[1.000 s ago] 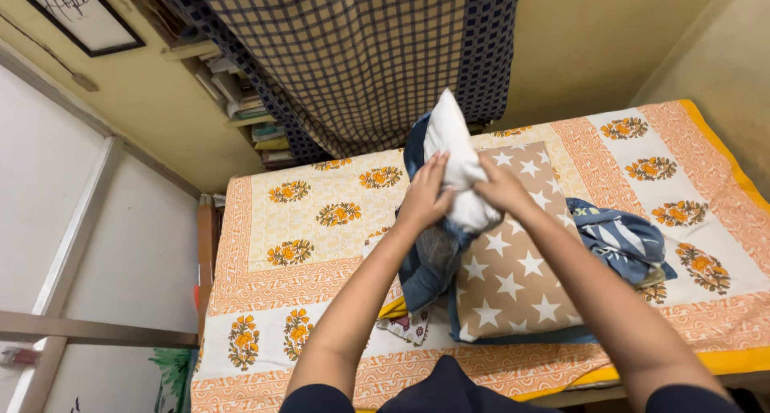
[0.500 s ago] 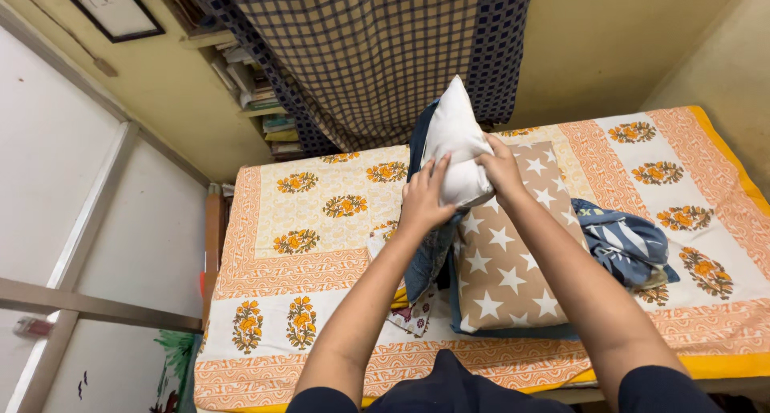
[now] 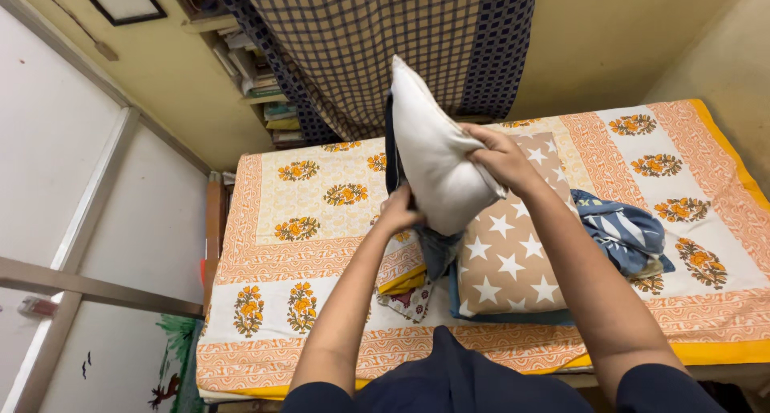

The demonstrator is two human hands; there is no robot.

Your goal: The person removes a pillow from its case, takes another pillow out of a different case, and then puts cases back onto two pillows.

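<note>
A plump white pillow (image 3: 437, 152) is held upright above the bed, its dark blue cover (image 3: 439, 249) hanging bunched beneath.

Bare forearms emerge from short dark navy sleeves of a matching top.

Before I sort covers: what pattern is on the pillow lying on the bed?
White stars on tan pillow; head view.

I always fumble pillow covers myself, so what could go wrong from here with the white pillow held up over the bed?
The right hand pinches only an edge of the white pillow, so it may slip and drop onto the star-patterned pillow. The left hand grips the blue cover low down, out of sight behind the pillow; the cover may bunch or slide off. The raised corner is near the checked curtain and could snag it.
</note>
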